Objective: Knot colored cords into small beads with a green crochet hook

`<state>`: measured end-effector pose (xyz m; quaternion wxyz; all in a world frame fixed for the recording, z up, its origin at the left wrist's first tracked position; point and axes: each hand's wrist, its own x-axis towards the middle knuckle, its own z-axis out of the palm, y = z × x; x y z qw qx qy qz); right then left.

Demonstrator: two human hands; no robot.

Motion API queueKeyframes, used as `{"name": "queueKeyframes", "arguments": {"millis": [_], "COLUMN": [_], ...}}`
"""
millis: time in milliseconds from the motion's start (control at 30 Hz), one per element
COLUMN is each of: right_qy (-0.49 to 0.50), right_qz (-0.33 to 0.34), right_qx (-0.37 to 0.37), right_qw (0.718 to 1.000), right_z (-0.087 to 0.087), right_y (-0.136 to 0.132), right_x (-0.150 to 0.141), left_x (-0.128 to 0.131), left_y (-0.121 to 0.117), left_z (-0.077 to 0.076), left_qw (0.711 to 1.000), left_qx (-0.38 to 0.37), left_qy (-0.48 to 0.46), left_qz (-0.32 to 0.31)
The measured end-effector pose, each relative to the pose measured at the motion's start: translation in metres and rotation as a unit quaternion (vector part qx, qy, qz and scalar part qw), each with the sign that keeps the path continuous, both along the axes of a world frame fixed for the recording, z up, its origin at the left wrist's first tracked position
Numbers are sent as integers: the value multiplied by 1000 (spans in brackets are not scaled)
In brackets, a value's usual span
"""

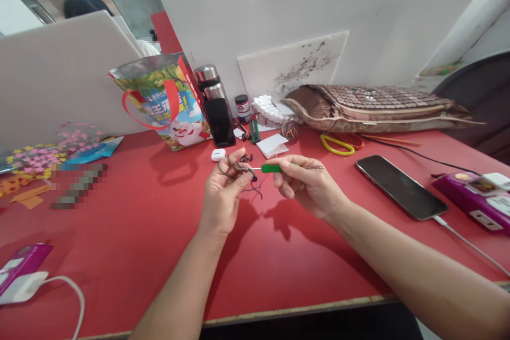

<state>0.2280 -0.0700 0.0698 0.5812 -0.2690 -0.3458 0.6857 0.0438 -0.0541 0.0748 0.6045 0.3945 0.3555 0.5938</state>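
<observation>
My right hand [311, 183] grips a crochet hook [271, 168] by its green handle, and the thin metal shaft points left. Between the thumb and fingers of my left hand [222, 191] is a small piece of dark multicoloured yarn [254, 175], with strands looped over the fingers. The hook's tip reaches the yarn at my left fingertips; whether it sits inside a loop I cannot tell. A loose yarn tail hangs below. Behind my hands lies a ball of multicoloured yarn [290, 130].
On the red table [159, 255] a printed bag [185, 111], a black phone [220, 122] and a steel flask [211, 82] stand at the back. Yellow-handled scissors [337, 144], a charging phone [400, 186] and a purple power strip [474, 199] lie to the right. White earbud case [218, 155] sits nearby.
</observation>
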Motion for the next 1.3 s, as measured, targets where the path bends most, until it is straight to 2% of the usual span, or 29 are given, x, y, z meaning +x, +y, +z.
{"name": "queueKeyframes", "arguments": {"millis": [633, 867, 1133, 1300], "right_qy": [29, 18, 23, 6], "right_qz": [-6, -8, -10, -12], "right_qx": [-27, -3, -2, 9], "right_qw": [999, 1000, 1000, 1000], "right_z": [-7, -4, -2, -1], "right_y": [-2, -4, -2, -3], "right_x": [-5, -6, -5, -2], "left_x": [10, 6, 1, 2], "left_y": [-10, -9, -4, -6], "left_z": [6, 4, 3, 5], "left_qw": [999, 1000, 998, 999], "left_qx": [2, 13, 32, 33], "left_qy": [11, 5, 14, 19], "left_qz": [35, 11, 44, 17]}}
